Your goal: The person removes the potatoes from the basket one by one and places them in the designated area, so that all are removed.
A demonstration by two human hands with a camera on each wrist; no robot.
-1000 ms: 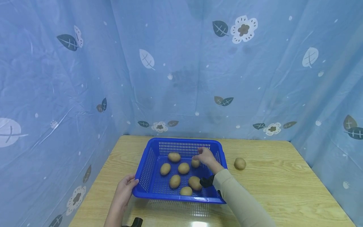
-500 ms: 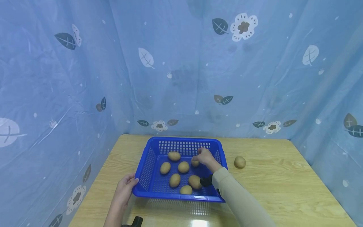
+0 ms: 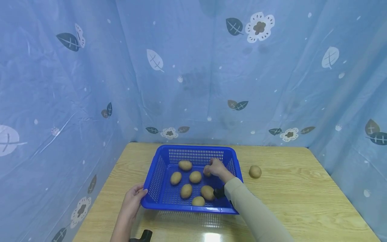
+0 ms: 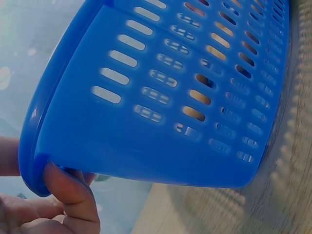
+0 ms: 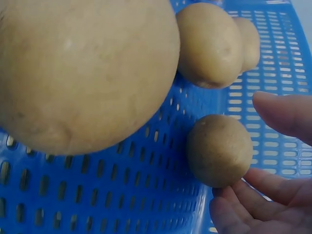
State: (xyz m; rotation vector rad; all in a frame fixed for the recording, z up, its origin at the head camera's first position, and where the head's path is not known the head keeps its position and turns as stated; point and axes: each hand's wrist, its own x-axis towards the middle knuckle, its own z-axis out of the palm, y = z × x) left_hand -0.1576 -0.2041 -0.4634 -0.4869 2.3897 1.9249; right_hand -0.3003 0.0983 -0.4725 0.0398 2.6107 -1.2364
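Note:
A blue slotted basket (image 3: pixel 157 183) sits on the wooden table and holds several potatoes (image 3: pixel 186 190). My right hand (image 3: pixel 215 167) reaches into its far right part and cups a small potato (image 3: pixel 207 171). In the right wrist view that small potato (image 5: pixel 219 150) rests on the basket floor (image 5: pixel 122 195); my fingers (image 5: pixel 253 195) touch its lower side and my thumb (image 5: pixel 287 114) hovers just off it. A big potato (image 5: pixel 83 68) fills the near corner of that view. My left hand (image 3: pixel 133 199) grips the basket's near-left corner, thumb (image 4: pixel 73 195) under the rim (image 4: pixel 34 146).
One more potato (image 3: pixel 255 171) lies on the table (image 3: pixel 290 188) to the right of the basket. Blue patterned curtains (image 3: pixel 196 84) close in the table at the back and on both sides. Bare wood stretches along the right and near edges.
My right hand has sunk slightly and closed in over the small potato. The left hand and the basket have stayed put.

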